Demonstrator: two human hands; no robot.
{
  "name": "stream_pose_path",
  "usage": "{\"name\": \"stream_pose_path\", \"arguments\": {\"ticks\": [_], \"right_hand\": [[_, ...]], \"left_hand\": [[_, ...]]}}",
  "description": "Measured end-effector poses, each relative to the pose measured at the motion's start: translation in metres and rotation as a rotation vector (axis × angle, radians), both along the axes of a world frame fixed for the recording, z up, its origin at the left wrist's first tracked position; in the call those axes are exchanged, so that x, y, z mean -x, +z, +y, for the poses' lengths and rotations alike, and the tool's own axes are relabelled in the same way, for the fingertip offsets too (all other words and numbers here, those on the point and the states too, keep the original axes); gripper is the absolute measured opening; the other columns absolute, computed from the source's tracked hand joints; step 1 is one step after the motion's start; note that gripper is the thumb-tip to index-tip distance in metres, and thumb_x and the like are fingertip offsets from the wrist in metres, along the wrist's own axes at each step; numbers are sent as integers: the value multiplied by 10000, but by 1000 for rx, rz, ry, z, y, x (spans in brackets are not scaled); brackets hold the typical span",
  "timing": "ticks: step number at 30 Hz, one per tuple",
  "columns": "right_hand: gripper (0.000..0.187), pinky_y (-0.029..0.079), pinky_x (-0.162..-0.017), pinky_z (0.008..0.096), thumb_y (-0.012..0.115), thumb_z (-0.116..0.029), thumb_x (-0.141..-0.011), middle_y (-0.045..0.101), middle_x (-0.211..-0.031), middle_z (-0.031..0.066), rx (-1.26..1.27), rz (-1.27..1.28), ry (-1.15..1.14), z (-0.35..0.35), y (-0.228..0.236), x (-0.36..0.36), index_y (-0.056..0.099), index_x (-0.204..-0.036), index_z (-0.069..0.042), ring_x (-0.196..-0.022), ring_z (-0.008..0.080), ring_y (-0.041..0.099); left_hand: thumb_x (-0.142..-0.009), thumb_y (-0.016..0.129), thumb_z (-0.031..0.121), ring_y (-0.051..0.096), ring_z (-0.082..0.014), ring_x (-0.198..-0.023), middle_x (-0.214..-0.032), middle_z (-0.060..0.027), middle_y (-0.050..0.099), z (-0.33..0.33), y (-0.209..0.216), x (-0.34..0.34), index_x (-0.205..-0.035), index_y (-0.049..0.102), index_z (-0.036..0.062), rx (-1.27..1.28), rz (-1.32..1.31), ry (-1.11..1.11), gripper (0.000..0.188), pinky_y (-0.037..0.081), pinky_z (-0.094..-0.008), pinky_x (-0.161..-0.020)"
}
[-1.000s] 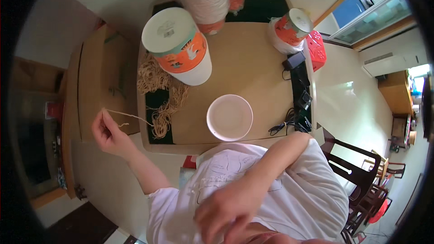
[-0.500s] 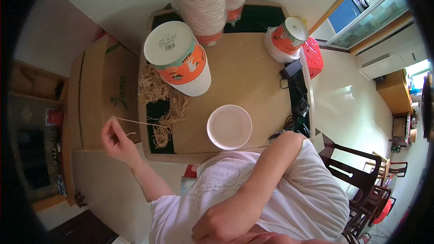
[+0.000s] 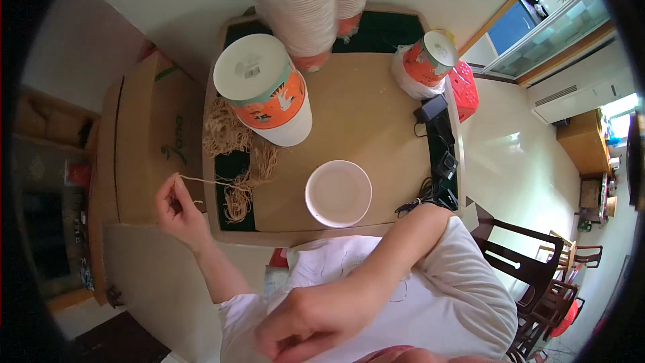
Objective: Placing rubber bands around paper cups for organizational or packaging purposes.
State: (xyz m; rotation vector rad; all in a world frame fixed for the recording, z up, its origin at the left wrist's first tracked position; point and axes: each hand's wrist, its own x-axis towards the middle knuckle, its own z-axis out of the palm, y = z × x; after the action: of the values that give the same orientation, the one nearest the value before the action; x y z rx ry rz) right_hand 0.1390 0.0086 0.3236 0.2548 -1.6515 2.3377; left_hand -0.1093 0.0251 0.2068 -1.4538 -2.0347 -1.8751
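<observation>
My left hand (image 3: 181, 212) is closed in a pinch on a thin tan string (image 3: 201, 180), left of the table and in front of a cardboard box. The string runs taut to a loose bundle of tan twine (image 3: 238, 202) at the table's left edge; a short end dangles below my fingers. Across my chest, my right hand (image 3: 302, 326) is closed, its fingers curled and partly hidden at the lower edge; whether it holds anything does not show. A white paper bowl (image 3: 338, 195) stands upright near the table's front edge. Behind the twine, an orange-and-green printed paper tub (image 3: 272, 104) stands upside down.
Tall wrapped stacks of paper tubs (image 3: 292, 0) stand at the back. A smaller printed tub (image 3: 430, 60) sits in plastic at the back right. A black power adapter (image 3: 430, 109) and cables (image 3: 426, 198) line the right edge. A cardboard box (image 3: 151, 148) stands left of the table.
My right hand has moved left and slightly down across my chest. My left hand has shifted slightly right, still pinching the string. The whole view has shifted a little.
</observation>
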Motion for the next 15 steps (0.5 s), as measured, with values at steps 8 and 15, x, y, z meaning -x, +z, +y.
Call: {"name": "stream_pose_path", "arguments": {"ticks": [8, 15], "right_hand": [[295, 454, -710, 352, 666, -292, -870, 518, -908, 91, -91, 362, 478, 24, -61, -62, 596, -1025, -50, -851, 246, 534], [181, 421, -618, 385, 486, -144, -973, 527, -882, 128, -175, 452, 301, 22, -32, -111, 559, -969, 22, -774, 280, 543]], "left_hand": [[-909, 617, 73, 577, -67, -761, -890, -36, 658, -6, 5, -15, -998, 645, 9, 33, -18, -26, 113, 465, -189, -653], [-885, 634, 34, 554, -54, -698, -837, -17, 646, -7, 7, -17, -992, 650, 5, 1, 95, -127, 112, 447, -181, -591]]}}
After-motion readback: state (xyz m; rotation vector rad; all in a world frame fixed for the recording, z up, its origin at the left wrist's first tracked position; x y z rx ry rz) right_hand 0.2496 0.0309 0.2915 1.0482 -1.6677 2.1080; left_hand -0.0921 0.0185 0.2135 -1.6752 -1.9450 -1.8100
